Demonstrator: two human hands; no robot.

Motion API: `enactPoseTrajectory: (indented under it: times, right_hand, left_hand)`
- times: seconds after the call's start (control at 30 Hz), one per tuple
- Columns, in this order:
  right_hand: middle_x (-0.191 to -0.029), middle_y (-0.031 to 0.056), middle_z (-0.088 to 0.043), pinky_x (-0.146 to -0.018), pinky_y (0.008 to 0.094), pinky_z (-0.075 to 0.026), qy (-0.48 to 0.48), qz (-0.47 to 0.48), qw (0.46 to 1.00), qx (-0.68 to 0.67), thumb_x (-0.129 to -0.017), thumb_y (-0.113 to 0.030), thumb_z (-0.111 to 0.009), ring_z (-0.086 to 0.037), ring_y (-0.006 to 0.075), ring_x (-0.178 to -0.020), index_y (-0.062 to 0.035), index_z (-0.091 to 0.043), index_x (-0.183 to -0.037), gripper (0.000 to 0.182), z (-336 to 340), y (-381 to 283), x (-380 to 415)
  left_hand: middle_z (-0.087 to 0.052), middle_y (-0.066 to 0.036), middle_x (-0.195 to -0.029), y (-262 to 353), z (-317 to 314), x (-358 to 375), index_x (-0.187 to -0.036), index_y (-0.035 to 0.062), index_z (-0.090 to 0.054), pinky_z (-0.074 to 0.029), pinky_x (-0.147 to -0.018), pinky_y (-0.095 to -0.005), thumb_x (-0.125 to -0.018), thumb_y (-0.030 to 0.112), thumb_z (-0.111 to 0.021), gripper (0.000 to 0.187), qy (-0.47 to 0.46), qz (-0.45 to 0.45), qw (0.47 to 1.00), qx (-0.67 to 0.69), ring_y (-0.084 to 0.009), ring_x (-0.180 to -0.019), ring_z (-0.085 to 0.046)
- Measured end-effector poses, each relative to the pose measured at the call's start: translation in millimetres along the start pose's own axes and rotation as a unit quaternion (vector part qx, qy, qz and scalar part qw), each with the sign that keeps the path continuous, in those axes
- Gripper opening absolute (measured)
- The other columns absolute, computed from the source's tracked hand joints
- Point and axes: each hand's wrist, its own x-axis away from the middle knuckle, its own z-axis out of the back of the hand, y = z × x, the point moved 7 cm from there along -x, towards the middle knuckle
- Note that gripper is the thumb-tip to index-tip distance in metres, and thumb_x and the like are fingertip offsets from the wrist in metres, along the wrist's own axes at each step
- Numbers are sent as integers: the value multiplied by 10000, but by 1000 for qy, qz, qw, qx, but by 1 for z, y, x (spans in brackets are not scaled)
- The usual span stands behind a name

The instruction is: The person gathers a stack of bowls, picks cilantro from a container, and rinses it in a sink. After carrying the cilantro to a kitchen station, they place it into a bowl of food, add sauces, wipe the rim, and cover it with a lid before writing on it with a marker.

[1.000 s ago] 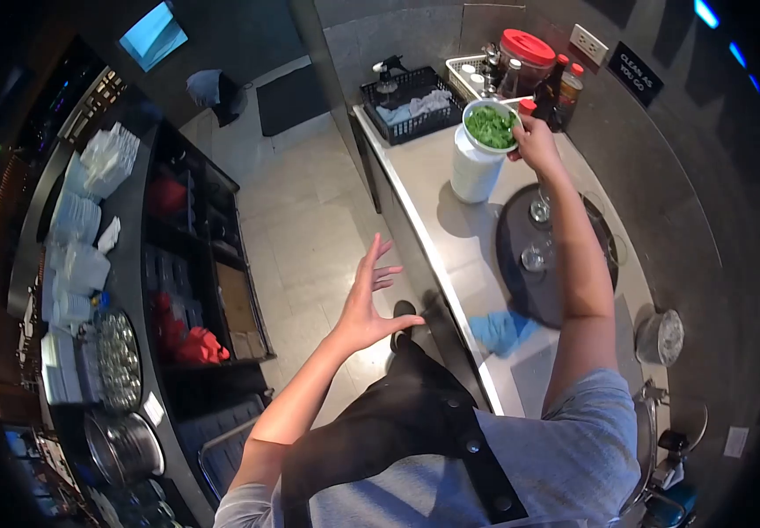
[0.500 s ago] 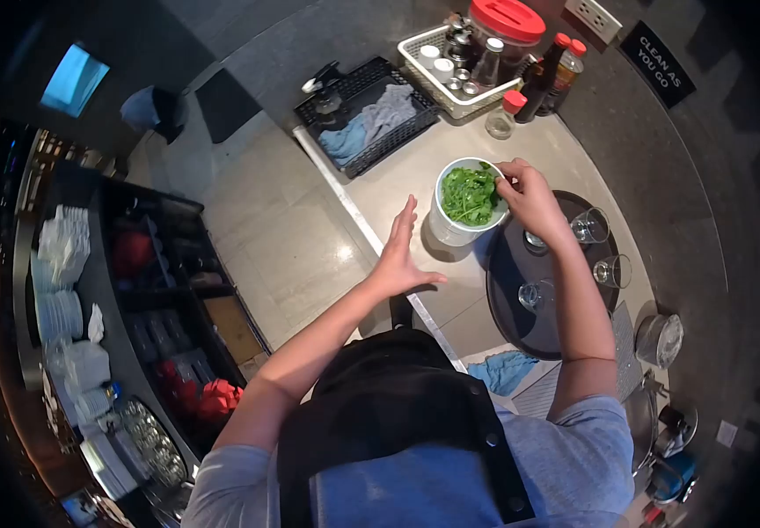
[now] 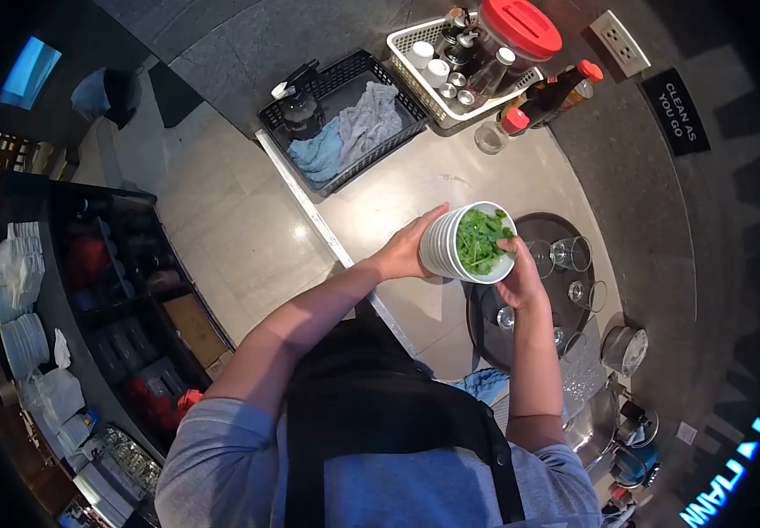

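A white ribbed container (image 3: pixel 442 242) is held between my two hands, tilted so its mouth faces right. Chopped-looking green leaves (image 3: pixel 481 239) fill its top. My left hand (image 3: pixel 406 251) is closed against the container's base and side, part of its fingers hidden behind it. At the rim, my right hand (image 3: pixel 522 275) grips with the thumb over the edge by the leaves and the fingers underneath. Close to my right hand lies a dark round tray (image 3: pixel 487 339) bearing several clear glasses (image 3: pixel 571 253).
On the counter (image 3: pixel 380 198) stand a black basket (image 3: pixel 345 172) with cloths, a white basket (image 3: pixel 437 110) with condiment containers, and red-capped bottles (image 3: pixel 565 92). A blue cloth (image 3: pixel 484 385) lies near my body. A shelf unit (image 3: pixel 125 290) is at left.
My left hand has closed onto the container, which is now tilted and nearer my body. My right hand has shifted lower around the rim. The view has turned somewhat.
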Motion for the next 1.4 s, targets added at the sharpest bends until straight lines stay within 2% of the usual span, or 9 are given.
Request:
enactPoseTrajectory:
  times: [0.1, 0.6, 0.9, 1.0, 1.13, 1.27, 1.3, 1.37, 1.4]
  right_hand:
    - [-1147, 148, -660, -820, 360, -610, -24, 38, 998, -39, -883, -219, -574, -698, 257, -970, 15, -525, -1249, 437, -13, -9, 13]
    - [-1220, 177, -635, -953, 407, -532, -20, -21, 998, 53, -904, -283, -516, -659, 288, -1074, 13, -501, -1307, 500, -175, 15, 59]
    - [-1327, 161, -572, -1007, 475, -470, -174, -135, 964, 152, -899, -296, -467, -584, 312, -1181, -46, -440, -1410, 569, -461, 118, -20]
    - [-1363, 121, -548, -1013, 454, -465, -101, -173, 950, 240, -898, -279, -449, -564, 305, -1195, -66, -433, -1426, 569, -555, 144, -56]
    - [-1287, 164, -591, -1011, 437, -490, -325, -101, 925, 167, -936, -242, -429, -590, 302, -1169, 14, -459, -1368, 504, -721, 154, -95]
    - [-1208, 170, -622, -994, 413, -508, -351, -177, 910, 131, -960, -290, -479, -634, 287, -1094, 31, -493, -1310, 475, -824, 156, -180]
    - [-1199, 160, -628, -1004, 402, -495, -473, 51, 861, 181, -952, -309, -507, -632, 266, -1096, 16, -505, -1305, 480, -871, 132, -182]
    - [-1199, 120, -638, -1012, 366, -466, -363, -182, 898, 167, -931, -346, -562, -628, 215, -1095, -22, -541, -1285, 480, -929, 141, -227]
    - [-1215, 88, -639, -986, 361, -478, -400, -160, 880, 199, -932, -347, -563, -631, 211, -1085, -26, -549, -1286, 479, -967, 131, -240]
  left_hand:
    - [-510, -148, -1395, 18, 1, -11, -1437, 58, -417, -412, -1092, -393, -571, 289, -937, 1036, -17, -103, 993, -50, -302, -1271, -525]
    - [-501, -142, -1319, 49, 139, 77, -1410, 54, -403, -442, -1044, -411, -484, 134, -896, 1052, 25, -145, 989, 34, -342, -1234, -524]
    - [-452, -149, -1411, 1, 408, 235, -1456, 54, -359, -386, -1112, -411, -597, 211, -898, 1026, 142, -66, 987, 31, -311, -1331, -459]
    - [-445, -145, -1420, -1, 513, 272, -1455, 60, -367, -373, -1124, -412, -605, 186, -890, 1006, 172, -29, 984, 25, -312, -1341, -448]
    - [-454, -148, -1411, -16, 643, 301, -1449, 70, -367, -396, -1107, -416, -547, 149, -914, 1058, 228, 22, 970, -79, -312, -1316, -474]
    - [-471, -129, -1394, -32, 771, 299, -1449, 72, -357, -409, -1098, -409, -521, 160, -920, 1089, 292, 30, 952, -83, -296, -1306, -488]
    - [-465, -136, -1399, -33, 802, 293, -1447, 76, -361, -409, -1097, -415, -533, 138, -898, 1062, 311, 27, 948, -68, -305, -1311, -483]
    - [-463, -141, -1398, -38, 863, 279, -1442, 67, -361, -410, -1095, -421, -544, 120, -872, 1035, 337, 31, 938, -69, -307, -1322, -471]
    - [-463, -141, -1398, -49, 891, 269, -1442, 67, -361, -410, -1095, -421, -544, 120, -872, 1035, 322, 26, 943, -82, -307, -1322, -471]
